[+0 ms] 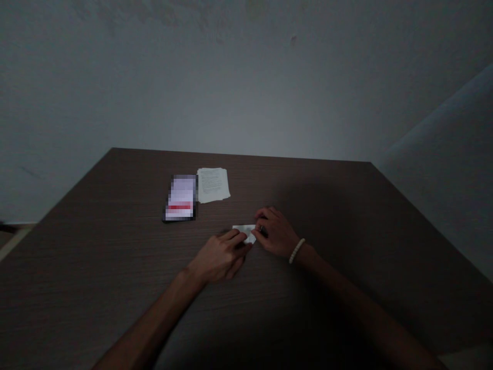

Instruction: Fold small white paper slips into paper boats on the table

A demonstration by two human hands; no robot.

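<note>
I take the phone [181, 198] as my landmark. Nearer to me than the phone and off to its right lies the small white paper [249, 229], with both hands on it. The left hand [221, 255] has its fingers closed over the paper's near side; the right hand [278, 233], wearing a beaded bracelet [296, 251], pinches the right end. The fingers cover too much for me to see any crease clearly.

I judge the step in hand to be fine shaping of that paper, perhaps a fold — the next move calls for a steady left hold while the right fingertips work the edge.

Just right of the phone sits a stack of printed sheets [213, 185]; I cannot tell if they touch. Phone and sheets rest on a dark wood-grained table [115, 231]. Beyond the phone, a patchy grey wall [246, 92] rises behind the table's far edge — and the room is dim.
</note>
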